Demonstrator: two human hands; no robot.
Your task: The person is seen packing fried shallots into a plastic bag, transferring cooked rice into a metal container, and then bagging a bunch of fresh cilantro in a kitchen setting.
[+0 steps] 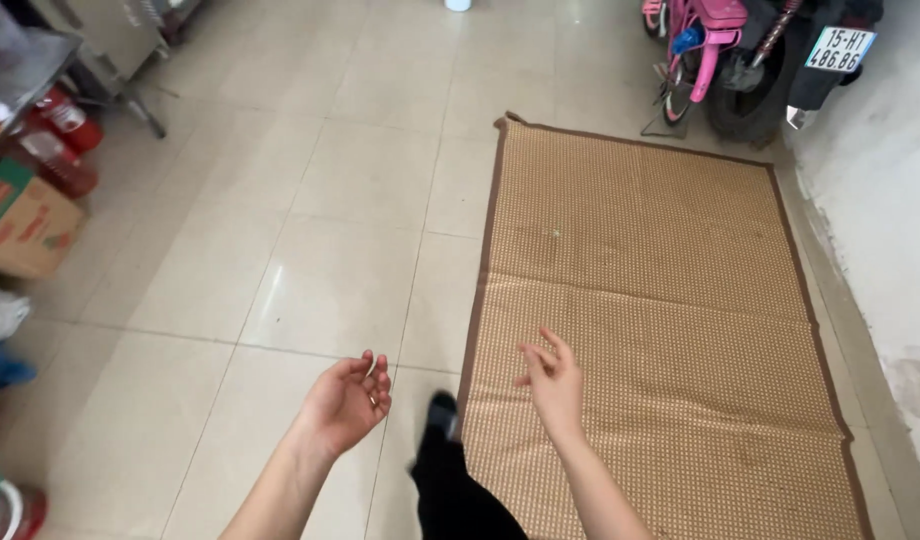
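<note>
the woven mat [660,300] is seen spread flat on the tiled floor [310,230], its brown edging beside a dark-trousered leg [450,480]. care is best kept to that near edge. the right hand [555,385] hovers over it, released; the left hand [348,400] is loosely curled, nothing held.

Head camera, standing height, tilted down at woven mat [660,320], floor.

Woven straw mat [660,300], brown-edged, flat on tiled floor, creased across middle, near wall.
</note>
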